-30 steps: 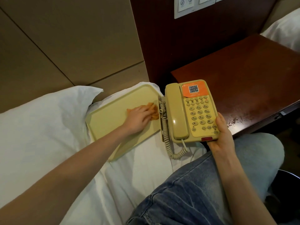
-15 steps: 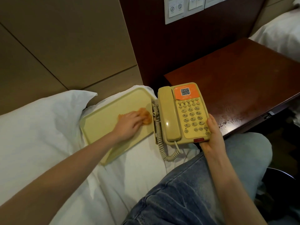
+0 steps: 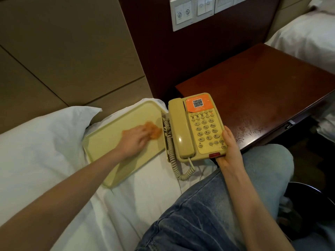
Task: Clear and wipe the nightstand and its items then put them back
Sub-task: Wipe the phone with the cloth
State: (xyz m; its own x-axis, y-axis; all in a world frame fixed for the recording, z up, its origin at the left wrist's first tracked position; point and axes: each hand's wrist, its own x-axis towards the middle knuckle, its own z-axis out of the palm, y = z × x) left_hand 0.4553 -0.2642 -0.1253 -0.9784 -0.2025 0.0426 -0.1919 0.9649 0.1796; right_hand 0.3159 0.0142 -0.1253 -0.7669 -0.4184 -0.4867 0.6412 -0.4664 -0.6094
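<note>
Not much has changed for us since a second ago, honestly. Our left hand [image 3: 134, 142] is still on the orange cloth [image 3: 155, 132] at the right end of the yellow tray [image 3: 116, 127], which lies on the bed [image 3: 154, 187] beside the pillow [image 3: 36, 145]. The cloth sits about where it was, close to the tray's edge nearest the phone's coiled cord [image 3: 170, 149]. The hand is smeared with motion blur now, so we can't tell if the fingers lie flat on the cloth or bunch it up. Our right hand [image 3: 230, 153] keeps the same grip on the phone [image 3: 181, 127]: thumb along its right edge by the keypad, fingers tucked underneath at the near corner. The phone is between the tray and the dark wooden table [image 3: 262, 98], its receiver in the cradle. The view has tipped up a bit, so the wall switches [image 3: 192, 13] show more.
</note>
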